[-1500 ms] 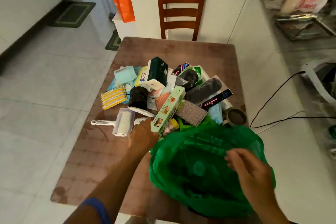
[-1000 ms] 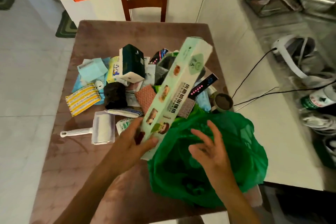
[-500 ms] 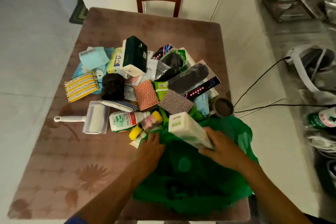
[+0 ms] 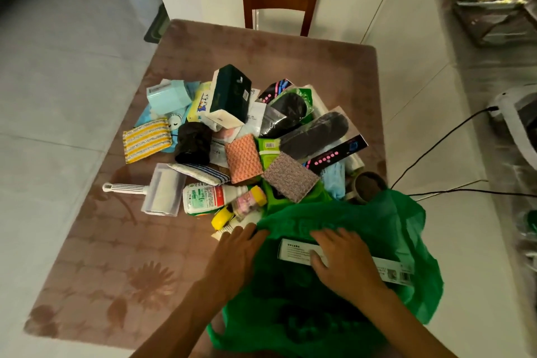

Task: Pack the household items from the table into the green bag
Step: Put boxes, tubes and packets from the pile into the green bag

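The long pale-green cardboard box (image 4: pixel 343 259), which a moment ago was lifted off the pile and tipped toward the crinkled green plastic bag (image 4: pixel 386 221), now lies almost flat inside the bag's mouth at about five o'clock on the brown patterned table (image 4: pixel 116 256). The right hand (image 4: pixel 345 263) presses down on it, fingers curled over its middle, closed on the box and pushing it deeper. The left hand (image 4: pixel 235 253) has left the box and now pinches the bag's left rim at six o'clock, holding the mouth wide. So one item is as good as packed, yet most of the work remains: the heap of household items at twelve o'clock, among them the white lint roller (image 4: pixel 157 190) and white plastic bottle (image 4: pixel 209 196) at nine o'clock from the bag, lies unpacked.
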`<state>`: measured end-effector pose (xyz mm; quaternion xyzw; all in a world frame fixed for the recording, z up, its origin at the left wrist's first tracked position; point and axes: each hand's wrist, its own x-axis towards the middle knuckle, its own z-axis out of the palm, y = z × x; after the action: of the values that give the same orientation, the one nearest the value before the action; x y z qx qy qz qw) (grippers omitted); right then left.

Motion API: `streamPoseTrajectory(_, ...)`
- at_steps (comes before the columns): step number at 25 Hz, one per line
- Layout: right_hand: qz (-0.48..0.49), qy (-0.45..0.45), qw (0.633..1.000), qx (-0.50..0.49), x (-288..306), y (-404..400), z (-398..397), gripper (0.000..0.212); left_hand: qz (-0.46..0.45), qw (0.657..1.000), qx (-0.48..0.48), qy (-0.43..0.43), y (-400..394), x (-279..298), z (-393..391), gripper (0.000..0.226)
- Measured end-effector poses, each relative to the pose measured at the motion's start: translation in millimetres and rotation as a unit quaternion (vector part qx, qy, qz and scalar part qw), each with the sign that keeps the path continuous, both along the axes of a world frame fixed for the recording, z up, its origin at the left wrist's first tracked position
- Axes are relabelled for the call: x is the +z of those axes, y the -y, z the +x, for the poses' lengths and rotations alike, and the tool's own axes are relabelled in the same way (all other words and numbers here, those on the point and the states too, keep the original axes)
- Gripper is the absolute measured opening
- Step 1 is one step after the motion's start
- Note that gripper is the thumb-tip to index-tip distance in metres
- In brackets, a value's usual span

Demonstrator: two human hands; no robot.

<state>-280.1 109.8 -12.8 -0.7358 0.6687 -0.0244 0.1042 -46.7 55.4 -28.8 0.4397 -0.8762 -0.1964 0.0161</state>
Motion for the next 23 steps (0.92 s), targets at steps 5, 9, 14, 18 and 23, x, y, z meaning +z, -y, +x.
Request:
streamPoseTrajectory(5, 0.058, 0.035, 0.992, -0.108, -2.3, 120.1, 34.6, 0.069, 0.000, 1.000, -0.009, -0.008, -6.4, 6.9, 4.6, 0.080)
streamPoseTrajectory(9, 0.059, -0.078, 0.993, -0.070, -26.9, 140.9, 37.5, 0.051, 0.009, 0.999, -0.013, -0.029, -13.4, 13.8, 17.1, 0.066)
streamPoseTrajectory(14, -0.026, 0.290, 0.954, -0.079, 49.6, 102.3, 3.9, 0.013, 0.022, 0.995, -0.003, -0.093, -12.3, 13.7, 37.5, 0.046)
streamPoseTrajectory(18, 0.320, 0.259, 0.910, 0.050, 52.4, 12.4, -8.4, 0.012, 0.004, 0.994, 0.010, -0.107, -21.8, 1.0, 40.9, 0.031)
streamPoseTrajectory(23, 0.153, 0.133, 0.978, -0.045, 13.6, 5.3, 24.5, 0.029, 0.023, 0.994, 0.040, -0.101, -15.5, -0.5, 27.1, 0.073)
